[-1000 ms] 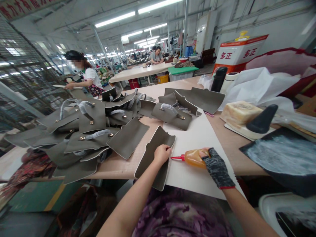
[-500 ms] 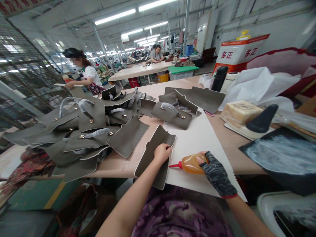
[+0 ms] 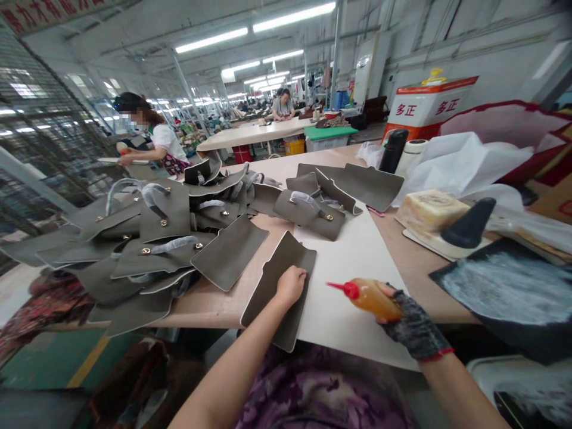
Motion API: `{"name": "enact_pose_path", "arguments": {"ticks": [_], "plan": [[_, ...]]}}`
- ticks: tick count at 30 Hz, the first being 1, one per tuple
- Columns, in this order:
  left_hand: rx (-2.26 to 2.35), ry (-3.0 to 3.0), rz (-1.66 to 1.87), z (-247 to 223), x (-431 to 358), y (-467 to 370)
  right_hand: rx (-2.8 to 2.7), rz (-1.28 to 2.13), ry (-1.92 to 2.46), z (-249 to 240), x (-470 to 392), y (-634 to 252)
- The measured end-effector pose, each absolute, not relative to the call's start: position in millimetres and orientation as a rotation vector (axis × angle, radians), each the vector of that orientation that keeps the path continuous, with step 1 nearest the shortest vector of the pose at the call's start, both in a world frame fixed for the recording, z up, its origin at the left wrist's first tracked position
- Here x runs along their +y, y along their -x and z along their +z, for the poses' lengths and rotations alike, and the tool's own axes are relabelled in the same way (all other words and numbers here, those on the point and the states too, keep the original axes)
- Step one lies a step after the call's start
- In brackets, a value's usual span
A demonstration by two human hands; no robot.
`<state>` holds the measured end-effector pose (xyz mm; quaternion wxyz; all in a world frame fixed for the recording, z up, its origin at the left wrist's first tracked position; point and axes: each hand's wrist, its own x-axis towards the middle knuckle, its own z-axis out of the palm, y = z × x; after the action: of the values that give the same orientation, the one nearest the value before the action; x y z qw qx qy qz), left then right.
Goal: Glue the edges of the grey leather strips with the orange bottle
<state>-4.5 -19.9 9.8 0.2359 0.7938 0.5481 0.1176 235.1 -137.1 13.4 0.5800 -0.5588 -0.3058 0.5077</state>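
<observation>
My left hand (image 3: 292, 285) has its fingers curled at the right side of a folded grey-brown leather-like panel (image 3: 268, 292) with pale edges, pinching it. That panel lies at the front of the table, partly under my forearm, its lower corner over the table edge. In a dark fingerless glove, my right hand (image 3: 402, 316) is wrapped round a squeeze bottle (image 3: 373, 298) of amber liquid. The bottle's red nozzle points left, raised and apart from the panel. Left of my left hand lies another flat panel (image 3: 230, 250).
Bag pieces with wrapped handles (image 3: 165, 205) are heaped on the left. White paper (image 3: 348, 256) covers the table's middle. At right stand a stained block (image 3: 431, 211), a black cone (image 3: 469, 223), a black bottle (image 3: 394, 152) and a large can (image 3: 429, 107). A co-worker (image 3: 154, 134) stands at left.
My right hand has drawn the bottle away from the panel's edge, rightward, and lifted its nozzle. My left hand stays on the panel.
</observation>
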Motion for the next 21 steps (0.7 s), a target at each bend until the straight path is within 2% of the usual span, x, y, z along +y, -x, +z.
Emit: {"name": "enact_pose_path", "arguments": {"ticks": [5, 7, 11, 15, 19, 21], "plan": [[1.357, -2.423, 0.156, 11, -32, 11, -0.136, 1.625, 0.735, 6, -116, -244], [1.322, -2.611, 0.054, 11, -39, 12, 0.063, 1.666, 0.581, -1, -107, -243], [1.245, -2.847, 0.006, 11, -49, 13, 0.107, 1.642, 0.540, -13, -98, -239], [1.221, -2.721, 0.046, 32, -44, 21, 0.050, 1.649, 0.572, -17, -99, -239], [1.686, -2.523, 0.348, 67, -42, 52, 0.011, 1.624, 0.605, -17, -101, -237], [1.909, -2.294, 0.299, 77, -47, 74, -0.022, 1.611, 0.608, -19, -102, -236]]}}
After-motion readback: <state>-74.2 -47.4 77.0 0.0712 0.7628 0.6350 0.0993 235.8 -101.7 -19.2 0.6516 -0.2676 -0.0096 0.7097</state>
